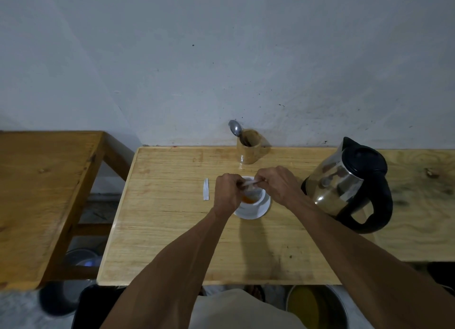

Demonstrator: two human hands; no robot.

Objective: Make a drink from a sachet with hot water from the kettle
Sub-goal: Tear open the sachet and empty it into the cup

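Darker wood bench sitting at far left, pale table butting a scuffed grey wall. Torn strip lying left of the cup. Left hand & right hand both pinching the sachet over cup — orange powder inside. Wooden holder w/ spoon standing behind; kettle sitting to the right.

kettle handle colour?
Black; the kettle handle shows best in the head view.
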